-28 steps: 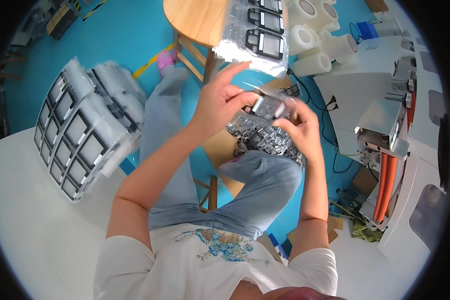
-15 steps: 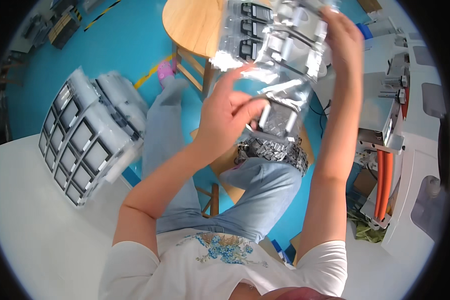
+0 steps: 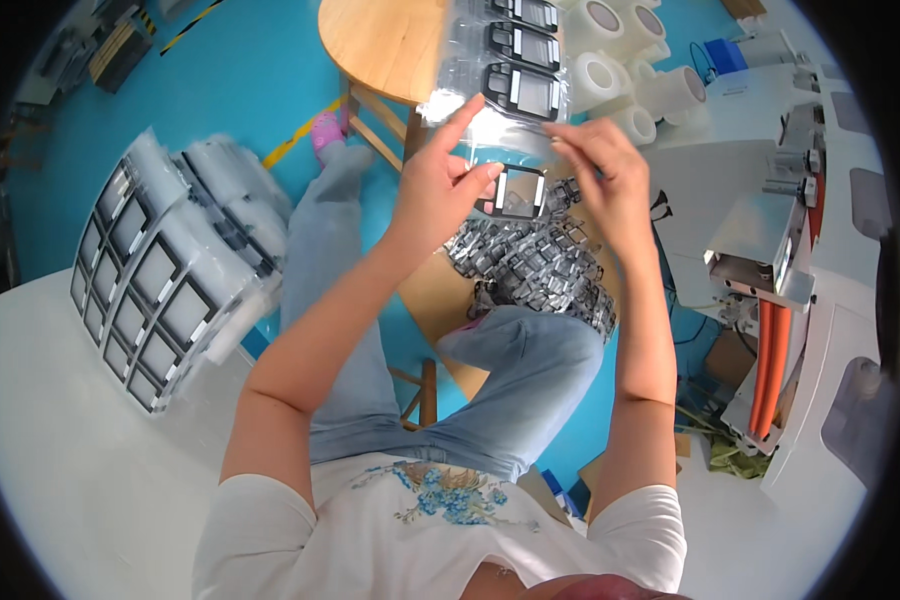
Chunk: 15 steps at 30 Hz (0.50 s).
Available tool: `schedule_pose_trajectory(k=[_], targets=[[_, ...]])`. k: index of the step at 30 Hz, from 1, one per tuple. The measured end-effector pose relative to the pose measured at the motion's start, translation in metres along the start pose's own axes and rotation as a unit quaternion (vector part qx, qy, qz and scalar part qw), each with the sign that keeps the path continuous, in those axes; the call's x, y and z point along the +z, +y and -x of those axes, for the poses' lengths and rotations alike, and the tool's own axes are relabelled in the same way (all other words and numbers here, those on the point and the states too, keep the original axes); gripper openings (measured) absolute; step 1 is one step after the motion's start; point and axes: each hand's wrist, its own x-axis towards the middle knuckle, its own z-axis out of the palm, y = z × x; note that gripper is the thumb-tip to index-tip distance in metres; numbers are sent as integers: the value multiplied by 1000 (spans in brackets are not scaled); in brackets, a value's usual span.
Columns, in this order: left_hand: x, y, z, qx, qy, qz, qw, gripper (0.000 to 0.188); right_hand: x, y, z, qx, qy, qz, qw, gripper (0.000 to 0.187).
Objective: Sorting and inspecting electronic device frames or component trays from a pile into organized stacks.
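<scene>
My left hand point(image 3: 435, 195) grips a clear plastic sheet point(image 3: 460, 70) at its lower left, with the index finger stretched along it and the thumb at its lower end. A column of black-rimmed frame pieces point(image 3: 523, 92) with white strips sits on the sheet. One more black-rimmed piece point(image 3: 520, 190) lies at the lower end, beside my left thumb. My right hand point(image 3: 610, 180) is closed in a pinch at the sheet's lower right edge; what lies between those fingertips is small and partly hidden. Beneath my hands is a heap of loose dark frame pieces point(image 3: 540, 265).
Stacked sheets of black-rimmed frames point(image 3: 150, 280) stand on the white table point(image 3: 40, 400) at left. Beyond my hands are a round wooden stool point(image 3: 380, 45) and several film rolls point(image 3: 610, 75). A white machine point(image 3: 840, 330) with orange tubes point(image 3: 770, 370) is at right.
My right hand has come down and inward from the upper right. The shiny film that lay across the sheet's right side is gone from there, and the film rolls and heap show more.
</scene>
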Motion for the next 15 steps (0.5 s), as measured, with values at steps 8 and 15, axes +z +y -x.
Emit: schedule_pose_trajectory(k=[8,15], targets=[[6,5,-2,-7,3,-32,999,74,28,-8,-7,-140,-18,114,983,26],[2,10,6,-7,3,-84,996,71,-25,-1,42,9,19,267,964,22]])
